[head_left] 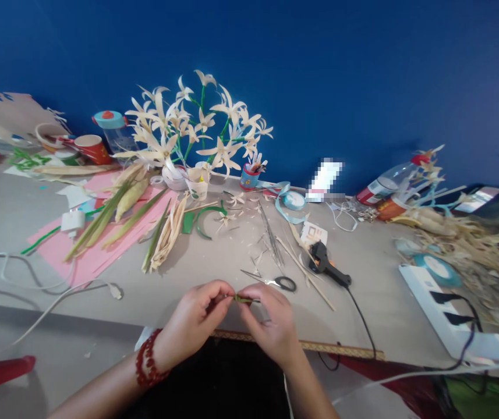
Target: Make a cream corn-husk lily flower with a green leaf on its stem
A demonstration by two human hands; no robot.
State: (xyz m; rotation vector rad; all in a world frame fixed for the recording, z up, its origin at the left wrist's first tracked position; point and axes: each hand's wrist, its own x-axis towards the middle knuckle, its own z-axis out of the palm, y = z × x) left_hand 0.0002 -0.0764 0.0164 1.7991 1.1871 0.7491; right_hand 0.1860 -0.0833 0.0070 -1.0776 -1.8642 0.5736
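Note:
Near the table's front edge, my left hand (203, 317) and my right hand (273, 320) meet fingertip to fingertip. Both are closed in a pinch on a thin green strip (242, 299), one at each end; its material is too small to tell. A red bead bracelet (147, 361) circles my left wrist. Just beyond my right fingers lie scissors (285, 283) with black handles. Farther right is a black glue gun (330, 265) on its cord. A bundle of pale dried husks (168, 238) rests beyond my left hand.
Pale husk flowers on green stems (205, 119) stand in cups at the back. Green-tipped husks (105, 224) lie on pink paper (57, 253). Thin wires (271, 235) and a blue ribbon roll (293, 201) lie mid-table. A white power strip (432, 314) and a plastic bottle (380, 181) are rightward.

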